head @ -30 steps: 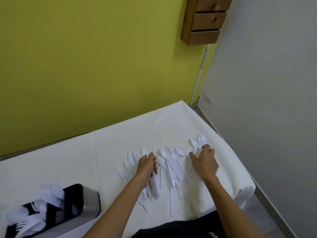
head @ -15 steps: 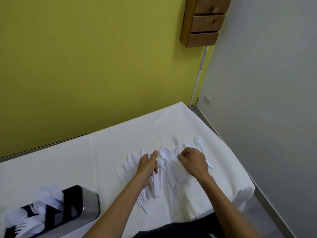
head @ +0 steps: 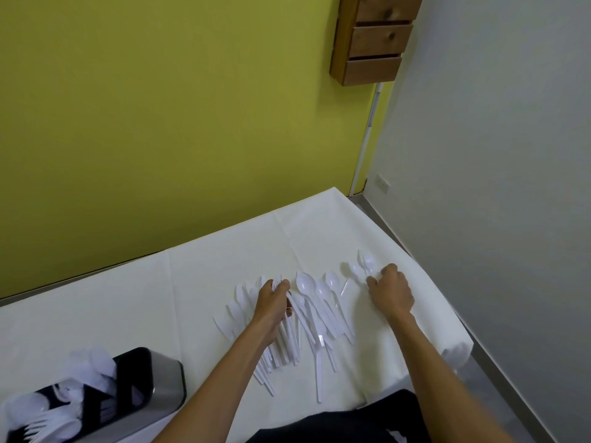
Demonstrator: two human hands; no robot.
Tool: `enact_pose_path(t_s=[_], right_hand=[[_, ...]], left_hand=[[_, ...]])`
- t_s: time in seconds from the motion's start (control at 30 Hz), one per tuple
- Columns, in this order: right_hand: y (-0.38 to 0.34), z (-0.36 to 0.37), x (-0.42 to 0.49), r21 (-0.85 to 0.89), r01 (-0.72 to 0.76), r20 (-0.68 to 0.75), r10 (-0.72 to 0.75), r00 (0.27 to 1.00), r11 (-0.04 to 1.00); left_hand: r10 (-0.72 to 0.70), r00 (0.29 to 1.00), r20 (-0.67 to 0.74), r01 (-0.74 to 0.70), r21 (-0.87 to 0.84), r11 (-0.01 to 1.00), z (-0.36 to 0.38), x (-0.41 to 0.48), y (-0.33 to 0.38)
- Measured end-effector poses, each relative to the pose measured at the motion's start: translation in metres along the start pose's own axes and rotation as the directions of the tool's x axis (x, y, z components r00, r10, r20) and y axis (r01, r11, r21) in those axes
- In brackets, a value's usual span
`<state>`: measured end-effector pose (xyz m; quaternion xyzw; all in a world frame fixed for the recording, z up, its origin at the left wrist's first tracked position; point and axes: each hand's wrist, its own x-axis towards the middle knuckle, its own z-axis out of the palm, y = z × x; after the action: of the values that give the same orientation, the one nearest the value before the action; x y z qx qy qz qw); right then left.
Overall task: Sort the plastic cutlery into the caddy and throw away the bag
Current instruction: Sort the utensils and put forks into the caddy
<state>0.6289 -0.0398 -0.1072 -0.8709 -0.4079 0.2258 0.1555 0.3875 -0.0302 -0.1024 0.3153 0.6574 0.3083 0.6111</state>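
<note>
White plastic cutlery lies spread over the white-covered table: spoons in the middle, knives to the left. My left hand grips a bundle of forks, their tines sticking up past my fingers. My right hand lies further right, fingers curled at a small group of spoons near the table's right edge; whether it holds one is unclear. The steel and black caddy stands at the lower left with spoons and forks in its slots. No bag is in view.
A yellow wall runs behind the table and a grey wall stands to the right. A wooden drawer unit hangs on the wall at the top. The table's right edge drops to a grey floor.
My right hand has moved from the middle of the pile out to the right, to the far spoons. My left hand has stayed put with its bundle.
</note>
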Motion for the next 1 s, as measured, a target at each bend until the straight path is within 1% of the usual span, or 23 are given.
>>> enact_pose_path(t_s=[0.07,0.17,0.23,0.3,0.37,0.4,0.47,0.5,0.57,0.6,0.67,0.73,0.77,0.8,0.83,0.9,0.97,1.0], right_hand=[[0.002,0.001,0.001,-0.042,0.031,0.083,-0.027,0.996,0.999],[-0.001,0.001,-0.002,-0.152,0.136,0.182,-0.107,0.977,0.979],[-0.004,0.002,-0.007,-0.229,0.183,0.197,-0.139,0.971,0.956],[-0.005,0.002,-0.01,-0.242,0.184,0.169,-0.145,0.975,0.953],[-0.005,-0.001,-0.012,-0.187,0.168,0.125,-0.147,0.981,0.968],[-0.004,-0.002,-0.013,-0.124,0.17,0.105,-0.158,0.982,0.978],[-0.004,-0.003,-0.017,0.073,0.179,0.111,-0.186,0.976,0.981],[-0.004,-0.004,-0.021,0.185,0.186,0.147,-0.215,0.966,0.965],[-0.01,-0.005,-0.034,0.358,0.192,0.274,-0.299,0.914,0.914],[-0.013,-0.005,-0.041,0.403,0.202,0.344,-0.353,0.87,0.892],[-0.023,-0.003,-0.055,0.438,0.247,0.457,-0.45,0.767,0.865],[-0.034,-0.002,-0.068,0.478,0.269,0.53,-0.519,0.671,0.836],[-0.038,-0.002,-0.072,0.494,0.271,0.546,-0.538,0.643,0.826],[-0.041,-0.002,-0.077,0.502,0.274,0.55,-0.548,0.631,0.82],[-0.044,-0.001,-0.08,0.502,0.273,0.547,-0.546,0.635,0.82],[-0.047,0.004,-0.085,0.492,0.261,0.529,-0.523,0.668,0.831],[-0.047,0.01,-0.09,0.468,0.224,0.499,-0.465,0.732,0.855],[-0.044,0.014,-0.091,0.449,0.209,0.461,-0.426,0.778,0.869]], left_hand=[[-0.019,1.0,0.017,0.02,-0.044,0.999,0.001,-0.001,0.0],[-0.07,0.996,0.053,0.076,-0.118,0.99,0.005,-0.005,0.002],[-0.09,0.992,0.084,0.103,-0.167,0.981,0.007,-0.008,0.004],[-0.088,0.989,0.122,0.111,-0.198,0.974,0.008,-0.013,0.007],[-0.073,0.987,0.141,0.101,-0.203,0.974,0.007,-0.017,0.011],[-0.065,0.988,0.141,0.094,-0.203,0.975,0.006,-0.018,0.011],[-0.046,0.99,0.133,0.072,-0.194,0.978,0.003,-0.016,0.011],[-0.03,0.991,0.13,0.053,-0.176,0.983,0.002,-0.014,0.01],[-0.002,0.99,0.138,0.021,-0.129,0.991,0.004,-0.014,0.01],[0.011,0.99,0.141,0.005,-0.116,0.993,0.006,-0.015,0.012],[0.049,0.99,0.135,-0.033,-0.118,0.992,0.009,-0.018,0.015],[0.113,0.986,0.122,-0.1,-0.109,0.989,0.009,-0.02,0.018],[0.15,0.982,0.113,-0.141,-0.082,0.987,0.008,-0.022,0.02],[0.18,0.979,0.101,-0.176,-0.052,0.983,0.007,-0.024,0.021],[0.201,0.976,0.08,-0.199,-0.028,0.98,0.003,-0.025,0.021],[0.21,0.977,0.024,-0.209,-0.027,0.978,-0.003,-0.026,0.021],[0.2,0.978,-0.065,-0.203,-0.044,0.978,-0.012,-0.026,0.018],[0.19,0.974,-0.122,-0.198,-0.06,0.978,-0.017,-0.026,0.016]])
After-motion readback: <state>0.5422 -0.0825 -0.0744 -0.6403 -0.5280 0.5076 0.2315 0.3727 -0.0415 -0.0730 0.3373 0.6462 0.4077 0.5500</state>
